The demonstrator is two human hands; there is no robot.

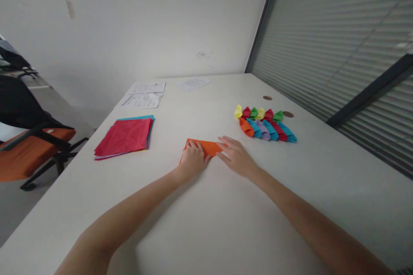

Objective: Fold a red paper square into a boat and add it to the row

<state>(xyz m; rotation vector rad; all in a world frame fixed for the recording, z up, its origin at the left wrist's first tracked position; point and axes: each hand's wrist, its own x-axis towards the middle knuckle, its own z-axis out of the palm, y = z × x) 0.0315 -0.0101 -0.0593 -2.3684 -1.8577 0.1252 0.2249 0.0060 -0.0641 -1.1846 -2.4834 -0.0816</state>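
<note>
An orange folded sheet (210, 148), paper or thin cloth, lies on the white table in front of me. My left hand (193, 157) holds it down, fingers bent over its left part and thumb near its lower edge. At the sheet's narrow right end is my right hand (237, 155), its fingers spread apart and the tips at or just beside the edge. Part of the sheet is hidden under my left hand. To the right sit two rows of small folded pieces, among them an orange piece (246, 127) and a yellow piece (238, 111).
A stack of coloured sheets, red on top (125, 136), lies at the left of the white table (200, 219). Printed papers (142, 100) lie farther back. An orange-seated chair (35, 150) stands at the left; a window with blinds (329, 38) runs along the right.
</note>
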